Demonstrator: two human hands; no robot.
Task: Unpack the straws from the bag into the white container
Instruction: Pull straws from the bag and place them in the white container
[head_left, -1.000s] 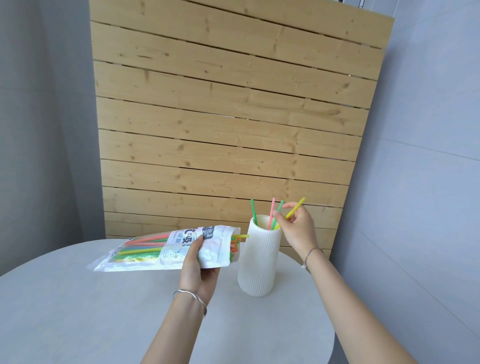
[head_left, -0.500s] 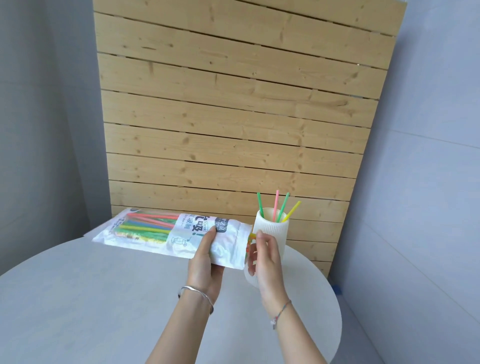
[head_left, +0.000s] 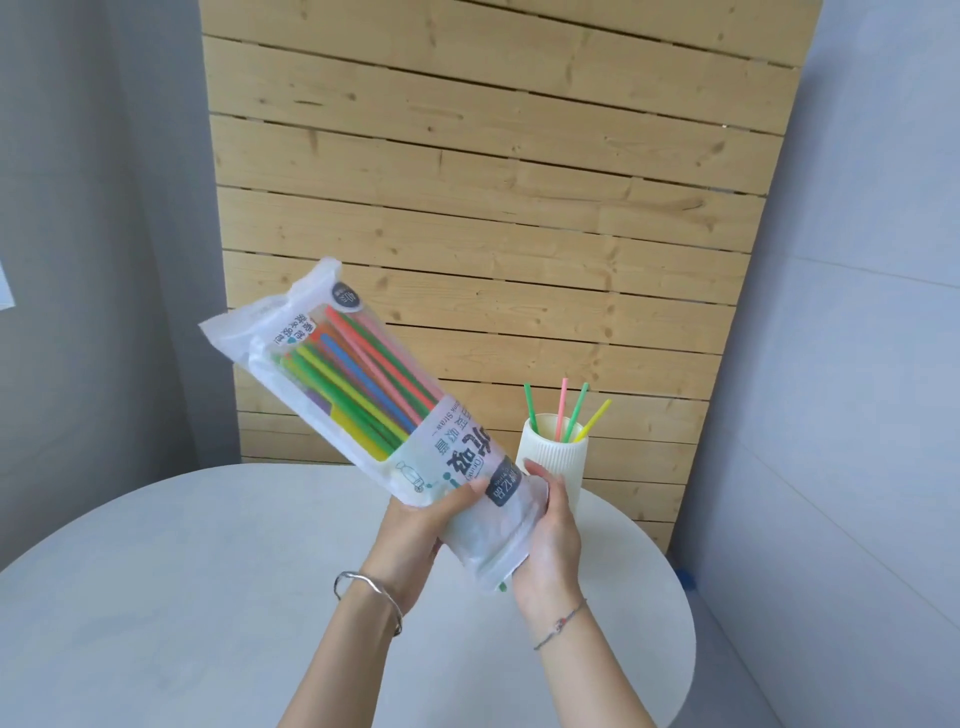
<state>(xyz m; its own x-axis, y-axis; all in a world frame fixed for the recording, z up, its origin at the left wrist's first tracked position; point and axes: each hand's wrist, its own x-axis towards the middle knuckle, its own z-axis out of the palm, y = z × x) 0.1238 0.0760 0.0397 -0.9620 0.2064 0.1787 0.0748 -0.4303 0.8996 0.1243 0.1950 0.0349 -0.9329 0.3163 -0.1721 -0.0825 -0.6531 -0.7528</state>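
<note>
Bag (head_left: 395, 415) of straws held aloft over round table (head_left: 208, 597), tilted, sealed end up-left, mouth down-right. Left hand (head_left: 410, 540) grasps its lower part from the left, thumb across the print. Right hand (head_left: 545, 540) clasps the mouth end from the right. White container (head_left: 553, 460) stands just behind the right hand, four straws (head_left: 561, 408) upright inside.

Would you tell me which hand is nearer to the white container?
The right hand, gripping the bag just in front of the white container; the left hand holds the bag's far side, farther away.
</note>
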